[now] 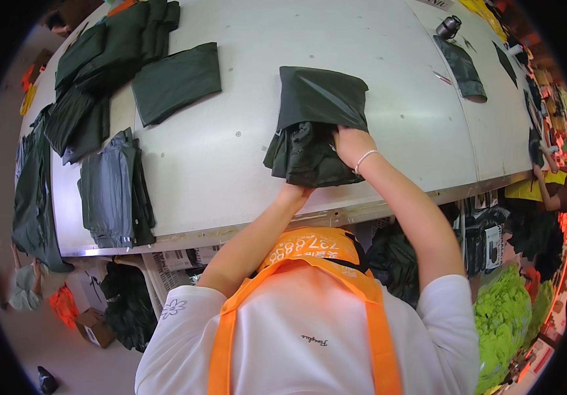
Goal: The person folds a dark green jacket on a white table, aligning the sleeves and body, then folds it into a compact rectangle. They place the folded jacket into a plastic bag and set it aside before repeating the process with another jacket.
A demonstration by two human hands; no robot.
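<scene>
In front of me on the white table lies a dark green bundle of cloth. Its far part is a smooth, flat dark green pouch, and a bunched dark green garment shows at the near opening. My right hand, with a beaded bracelet at the wrist, grips the right side at the pouch's edge; its fingertips are hidden in the cloth. My left hand holds the garment's near edge from below, its fingers mostly covered by the fabric.
Folded dark green pieces and stacks of them lie at the left, with another pile by the near edge. At the far right are a dark flask and a dark cloth piece. Bright green bags sit below; other people work at both sides.
</scene>
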